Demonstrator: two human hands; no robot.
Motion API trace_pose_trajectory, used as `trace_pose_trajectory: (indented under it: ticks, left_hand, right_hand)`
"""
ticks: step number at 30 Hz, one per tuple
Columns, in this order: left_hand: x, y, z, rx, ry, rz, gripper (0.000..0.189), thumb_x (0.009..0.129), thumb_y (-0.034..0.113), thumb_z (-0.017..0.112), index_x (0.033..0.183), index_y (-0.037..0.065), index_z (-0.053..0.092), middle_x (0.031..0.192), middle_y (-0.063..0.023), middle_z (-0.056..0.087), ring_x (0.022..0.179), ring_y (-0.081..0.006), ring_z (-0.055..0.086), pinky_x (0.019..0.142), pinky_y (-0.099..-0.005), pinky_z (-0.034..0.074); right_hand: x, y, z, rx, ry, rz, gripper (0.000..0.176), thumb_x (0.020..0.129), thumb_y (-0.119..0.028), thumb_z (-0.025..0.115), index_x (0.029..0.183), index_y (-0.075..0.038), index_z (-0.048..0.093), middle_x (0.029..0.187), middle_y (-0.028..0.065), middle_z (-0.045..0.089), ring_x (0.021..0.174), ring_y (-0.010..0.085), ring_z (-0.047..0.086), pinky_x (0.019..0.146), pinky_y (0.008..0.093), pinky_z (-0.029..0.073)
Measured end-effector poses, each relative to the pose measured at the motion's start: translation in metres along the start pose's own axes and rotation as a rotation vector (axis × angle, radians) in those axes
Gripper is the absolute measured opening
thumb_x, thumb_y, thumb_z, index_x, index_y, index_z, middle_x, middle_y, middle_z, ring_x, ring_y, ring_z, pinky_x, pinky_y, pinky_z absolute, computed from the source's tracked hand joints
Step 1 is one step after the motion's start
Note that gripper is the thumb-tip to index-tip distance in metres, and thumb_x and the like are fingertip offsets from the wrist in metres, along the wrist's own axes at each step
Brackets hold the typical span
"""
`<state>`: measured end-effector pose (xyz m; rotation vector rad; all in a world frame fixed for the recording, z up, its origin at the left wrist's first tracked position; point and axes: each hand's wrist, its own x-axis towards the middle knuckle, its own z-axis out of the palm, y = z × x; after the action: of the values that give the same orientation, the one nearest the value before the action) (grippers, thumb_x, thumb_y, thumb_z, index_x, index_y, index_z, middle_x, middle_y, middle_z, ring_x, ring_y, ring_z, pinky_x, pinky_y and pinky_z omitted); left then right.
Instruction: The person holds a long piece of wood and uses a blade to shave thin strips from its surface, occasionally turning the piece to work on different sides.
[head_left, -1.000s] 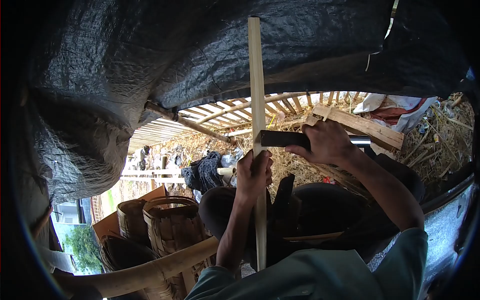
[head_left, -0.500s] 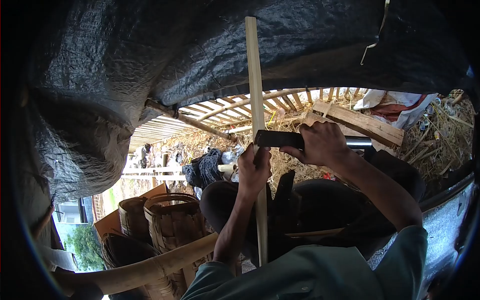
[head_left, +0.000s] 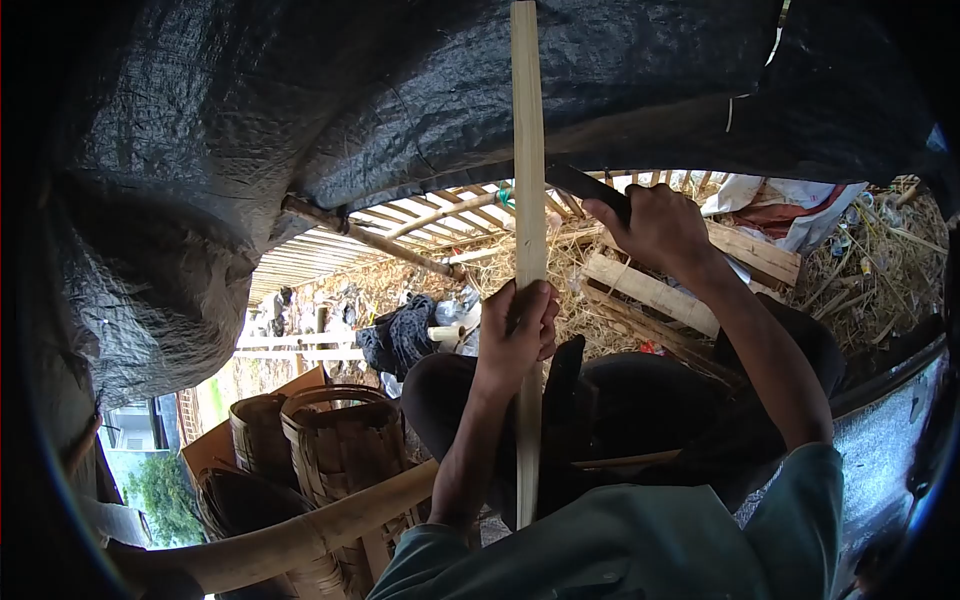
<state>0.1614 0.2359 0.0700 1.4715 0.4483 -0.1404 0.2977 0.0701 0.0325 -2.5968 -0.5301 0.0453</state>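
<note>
A long pale strip of split wood or bamboo [head_left: 529,150] stands nearly upright before me, running from the top of the view down to my lap. My left hand [head_left: 515,335] is closed around it at about mid-length, the thumb lying along its face. To the right and higher up, my right hand [head_left: 660,228] grips a dark, broad-bladed knife [head_left: 590,190]. The blade slants up to the left, its tip close beside the strip. My fingers hide much of the grip.
Black plastic sheeting [head_left: 420,110] hangs overhead and at left. Woven bamboo baskets [head_left: 345,440] stand at lower left behind a thick bamboo pole [head_left: 290,540]. Wooden blocks [head_left: 650,292] lie on straw-littered ground at right. A slatted bamboo fence [head_left: 400,222] stands beyond.
The knife and my right hand have moved up, the blade now tilting instead of lying level across the strip. The strip reaches higher, and my left hand grips it slightly lower and further right.
</note>
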Motion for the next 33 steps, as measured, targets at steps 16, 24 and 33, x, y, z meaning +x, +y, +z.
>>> trace_pose_trajectory:
  ticks: [16, 24, 33]
  left_hand:
    - [0.001, -0.003, 0.0, 0.046, 0.024, 0.065, 0.019, 0.092, 0.012, 0.048, 0.077, 0.001, 0.052, 0.065, -0.0018, 0.046, 0.045, -0.0058, 0.038, 0.038, -0.0218, 0.029]
    - [0.004, -0.016, 0.0, 0.063, -0.017, 0.057, 0.017, 0.092, 0.006, 0.047, 0.078, 0.0, 0.052, 0.06, -0.0008, 0.045, 0.046, -0.0053, 0.041, 0.04, -0.022, 0.033]
    - [0.002, -0.021, 0.011, 0.175, -0.139, 0.105, 0.02, 0.093, 0.006, 0.044, 0.079, -0.002, 0.055, 0.059, 0.0, 0.043, 0.046, -0.0057, 0.039, 0.04, -0.0218, 0.032]
  right_hand:
    - [-0.036, -0.016, 0.001, 0.029, 0.081, -0.549, 0.075, 0.08, -0.07, 0.048, 0.077, 0.003, 0.061, 0.051, 0.0155, 0.057, 0.054, 0.0321, 0.064, 0.056, 0.0417, 0.053]
    - [-0.035, -0.014, 0.01, 0.082, -0.024, -0.528, 0.074, 0.08, -0.071, 0.046, 0.075, 0.002, 0.059, 0.054, 0.0171, 0.058, 0.055, 0.0341, 0.064, 0.053, 0.0411, 0.053]
    - [-0.032, -0.027, 0.011, 0.11, -0.071, -0.494, 0.077, 0.08, -0.073, 0.042, 0.078, 0.002, 0.062, 0.058, 0.017, 0.06, 0.058, 0.0327, 0.065, 0.054, 0.0409, 0.054]
